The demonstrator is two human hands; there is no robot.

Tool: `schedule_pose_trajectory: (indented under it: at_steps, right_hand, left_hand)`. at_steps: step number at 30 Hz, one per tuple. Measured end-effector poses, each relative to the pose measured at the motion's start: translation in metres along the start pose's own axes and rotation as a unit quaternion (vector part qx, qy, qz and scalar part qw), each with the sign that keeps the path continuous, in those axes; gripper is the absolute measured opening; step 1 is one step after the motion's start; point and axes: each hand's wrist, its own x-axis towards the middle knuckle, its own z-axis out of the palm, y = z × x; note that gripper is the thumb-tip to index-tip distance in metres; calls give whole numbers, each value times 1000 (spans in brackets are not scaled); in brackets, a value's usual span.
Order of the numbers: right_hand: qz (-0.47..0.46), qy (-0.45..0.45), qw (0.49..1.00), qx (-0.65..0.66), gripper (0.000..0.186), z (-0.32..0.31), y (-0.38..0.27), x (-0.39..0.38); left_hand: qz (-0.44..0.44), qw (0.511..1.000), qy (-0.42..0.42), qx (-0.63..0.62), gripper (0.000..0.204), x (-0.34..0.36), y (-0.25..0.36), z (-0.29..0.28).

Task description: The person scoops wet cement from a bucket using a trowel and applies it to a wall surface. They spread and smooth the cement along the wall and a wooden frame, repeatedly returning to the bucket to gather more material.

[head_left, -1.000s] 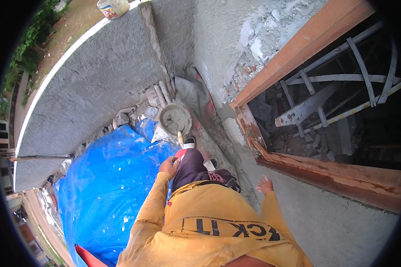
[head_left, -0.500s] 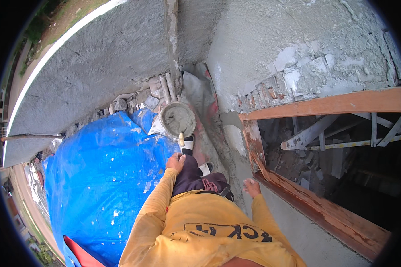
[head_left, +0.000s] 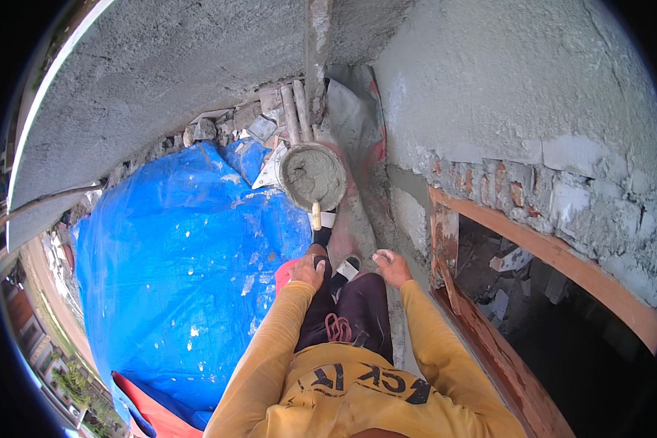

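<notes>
left hand [head_left: 309, 272]: half-open, looks empty
right hand [head_left: 393, 269]: half-open, looks empty
wooden handle [head_left: 316, 217]: at bucket [head_left: 283, 187], far of left hand (nearer one), axis near-far

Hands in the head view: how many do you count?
2: the left hand by the left leg of the dark trousers, the right hand by their right leg. No others show.

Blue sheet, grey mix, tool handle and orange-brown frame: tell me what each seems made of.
Blue sheet: probably plastic tarpaulin, slightly glossy, judging by its creases and sheen.
Grey mix: likely mortar, dull and wet-looking, with a smeared, lumpy surface.
Tool handle: perhaps wood, given its pale tan colour; plastic remains possible.
Orange-brown frame: apparently timber, painted or stained, with worn, patchy colour.
</notes>
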Motion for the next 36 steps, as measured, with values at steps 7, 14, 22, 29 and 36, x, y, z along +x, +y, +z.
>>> schedule_pose_trajectory:
  at_steps: [7, 14, 22, 29, 36]
  right_hand:
    - [0, -51, 992, -114, 63, 100, -12, 139]
    - [103, -48, 993, 19, 65, 217, 41, 262]
    - [147, -107, 953, 241, 31, 183, -21, 319]
    - [-112, -34, 879, -463, 52, 101, -69, 263]
    - [-29, -18, 835, -550, 43, 155, -2, 330]
  left_hand:
    - [-60, 995, -40, 76, 71, 24, -32, 80]
    - [-100, 988, -99, 68, 76, 33, -51, 110]
    - [-122, 987, -105, 28, 76, 26, -60, 133]
    - [-139, 986, -86, -5, 74, 18, -55, 153]
    - [-120, 990, -68, 10, 71, 18, -54, 159]
